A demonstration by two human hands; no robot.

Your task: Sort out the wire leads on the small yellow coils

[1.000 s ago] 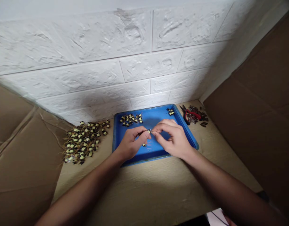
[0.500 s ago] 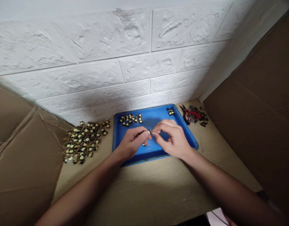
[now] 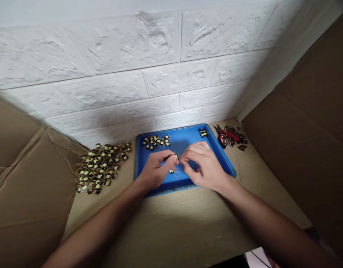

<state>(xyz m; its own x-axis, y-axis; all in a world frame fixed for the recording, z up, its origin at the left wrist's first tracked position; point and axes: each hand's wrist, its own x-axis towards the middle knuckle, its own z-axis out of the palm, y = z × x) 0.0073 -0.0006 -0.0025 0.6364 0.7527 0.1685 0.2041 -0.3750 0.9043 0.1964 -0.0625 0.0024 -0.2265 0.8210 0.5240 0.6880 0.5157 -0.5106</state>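
Over the blue tray (image 3: 185,131), my left hand (image 3: 158,168) pinches a small coil (image 3: 177,156), a black part with yellow tape and thin wire ends, between thumb and forefinger. My right hand (image 3: 204,163) is closed at the coil's right side, its thumb and forefinger pinched on the thin wire leads. Below the left fingertips, another taped coil (image 3: 171,171) lies on the tray floor beside fine wire bits. A group of similar coils (image 3: 156,141) sits in the tray's far left corner, and a few more coils (image 3: 202,132) lie in its far right corner.
Left of the tray, a big heap of taped coils (image 3: 100,167) with wire ends rests on the wooden table (image 3: 171,227). Red-handled pliers (image 3: 225,135) lie right of the tray by small dark and shiny pieces (image 3: 242,147). Cardboard panels (image 3: 299,123) flank both sides; a white wall (image 3: 162,85) stands behind.
My right fingers have shifted slightly at the coil's wire end. The left hand keeps its hold on the coil nearly in place.
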